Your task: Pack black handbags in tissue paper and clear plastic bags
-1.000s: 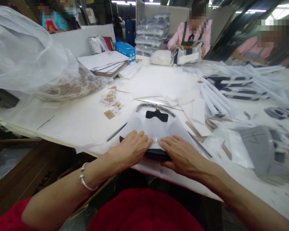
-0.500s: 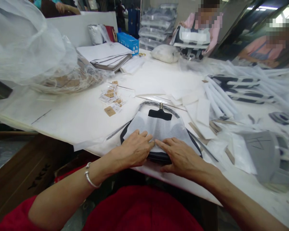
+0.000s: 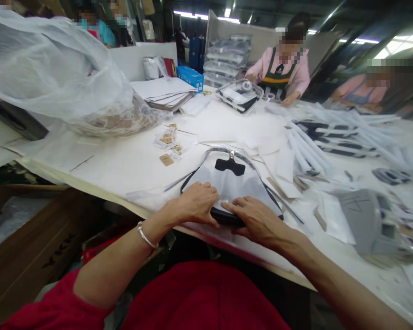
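A black, curved bag [image 3: 226, 217] under a thin white sheet [image 3: 223, 187] is set at the near edge of the white table [image 3: 124, 167]. It is touched by the left hand [image 3: 200, 201] and right hand [image 3: 254, 217], both half-curled; whether gripped cannot be told.

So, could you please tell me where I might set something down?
Bare table shows left of the wrapped bag, between the tags and the near edge, and farther back, between the tags and the far bag. The right side is crowded with white strips and a grey piece.
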`<action>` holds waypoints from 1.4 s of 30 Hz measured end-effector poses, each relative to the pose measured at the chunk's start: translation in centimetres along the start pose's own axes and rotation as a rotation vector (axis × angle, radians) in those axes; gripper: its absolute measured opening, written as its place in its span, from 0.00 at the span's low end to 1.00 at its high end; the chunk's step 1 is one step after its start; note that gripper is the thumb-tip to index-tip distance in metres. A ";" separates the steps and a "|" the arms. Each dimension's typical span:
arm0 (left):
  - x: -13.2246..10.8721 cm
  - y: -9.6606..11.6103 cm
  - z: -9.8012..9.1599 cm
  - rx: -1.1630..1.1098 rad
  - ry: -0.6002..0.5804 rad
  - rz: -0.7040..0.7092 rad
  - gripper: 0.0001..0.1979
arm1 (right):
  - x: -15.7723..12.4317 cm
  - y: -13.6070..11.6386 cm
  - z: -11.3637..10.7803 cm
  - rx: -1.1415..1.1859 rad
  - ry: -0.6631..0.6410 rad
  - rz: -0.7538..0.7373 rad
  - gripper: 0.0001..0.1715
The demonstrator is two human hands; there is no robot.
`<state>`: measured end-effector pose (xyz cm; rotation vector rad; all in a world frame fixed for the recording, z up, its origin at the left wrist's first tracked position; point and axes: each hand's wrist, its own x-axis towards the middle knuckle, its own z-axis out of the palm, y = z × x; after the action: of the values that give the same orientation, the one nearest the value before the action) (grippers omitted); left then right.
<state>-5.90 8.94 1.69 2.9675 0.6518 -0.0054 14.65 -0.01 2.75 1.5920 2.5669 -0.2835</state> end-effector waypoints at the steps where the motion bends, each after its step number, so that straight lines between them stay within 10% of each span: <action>1: 0.1 -0.1 0.0 -0.003 0.000 -0.005 0.29 | -0.4 0.0 0.1 0.025 0.031 0.004 0.41; 9: 0.2 -0.5 -0.7 -0.119 -0.027 -0.034 0.39 | -0.4 -0.2 -0.3 0.115 0.036 0.127 0.48; 17: 1.6 -0.1 -2.2 -0.446 -0.025 -0.059 0.22 | 1.9 -1.2 0.3 -0.041 -0.072 0.095 0.42; 27: 2.9 0.2 0.4 -0.199 -0.051 -0.154 0.15 | -0.3 0.5 -1.6 0.499 0.052 0.266 0.42; 37: 2.7 0.5 0.3 -0.183 -0.059 -0.146 0.16 | 0.1 0.4 -1.4 0.315 -0.022 0.065 0.46; 42: 2.6 0.5 1.2 -0.150 0.020 -0.045 0.13 | 0.5 2.3 -5.0 0.479 -0.040 0.126 0.26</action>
<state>-3.33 9.44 0.51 2.8124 0.6887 0.0667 16.56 2.52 7.32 1.8538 2.4757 -0.9669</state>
